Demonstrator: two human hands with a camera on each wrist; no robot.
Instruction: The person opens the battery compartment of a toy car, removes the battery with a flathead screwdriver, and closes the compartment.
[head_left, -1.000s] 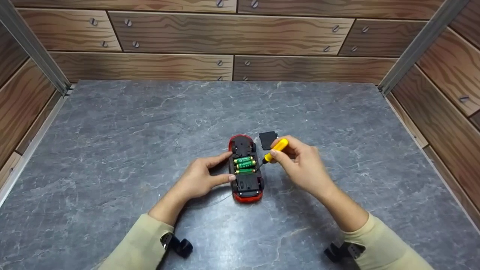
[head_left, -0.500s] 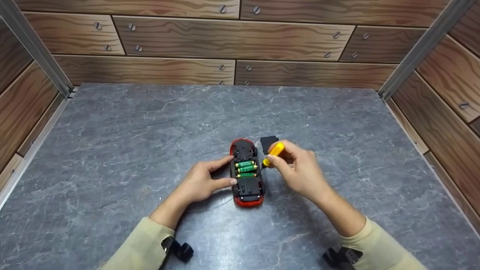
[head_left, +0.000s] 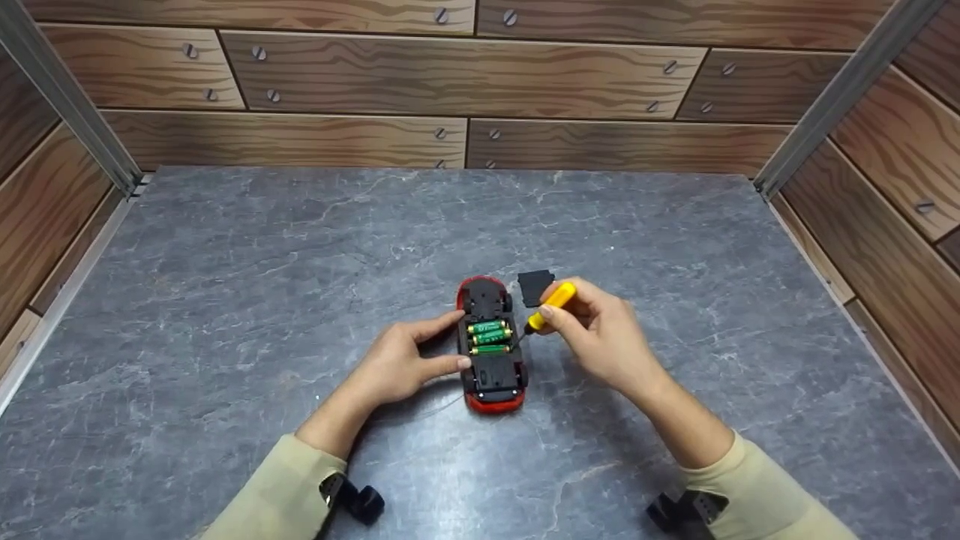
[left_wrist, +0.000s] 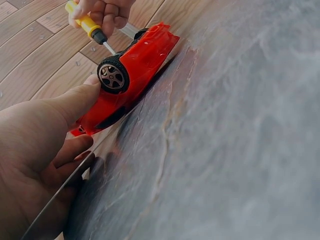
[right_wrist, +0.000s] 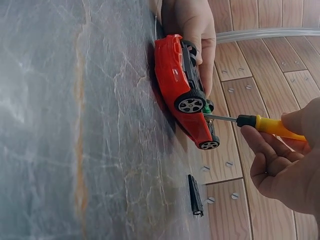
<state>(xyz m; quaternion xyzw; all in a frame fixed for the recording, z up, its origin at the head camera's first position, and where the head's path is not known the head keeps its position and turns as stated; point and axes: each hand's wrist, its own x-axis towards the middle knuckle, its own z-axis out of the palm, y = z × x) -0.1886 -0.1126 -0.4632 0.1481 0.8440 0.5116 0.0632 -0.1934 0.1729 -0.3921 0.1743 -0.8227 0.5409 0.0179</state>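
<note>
A red toy car (head_left: 495, 371) lies wheels up on the grey tabletop, its battery bay uncovered. Inside it are three green batteries (head_left: 491, 338); the nearest is set slightly apart from the other two. My left hand (head_left: 399, 364) holds the car by its left side, thumb at a wheel (left_wrist: 113, 75) in the left wrist view. Between thumb and fingers, my right hand (head_left: 609, 341) grips a yellow-handled screwdriver (head_left: 553, 306). Its metal shaft (right_wrist: 222, 118) slants into the bay from the right side, the tip at the right end of the nearest battery.
A black battery cover (head_left: 535, 289) lies on the tabletop (head_left: 300, 247) just beyond my right hand. A thin wire (left_wrist: 55, 195) trails from the car past my left hand. Wood-patterned walls (head_left: 465, 75) enclose the back and sides.
The screwdriver was at the nearest battery's end, swung back toward the car's right edge, and now its tip is at that battery again. The left hand keeps its hold on the car.
</note>
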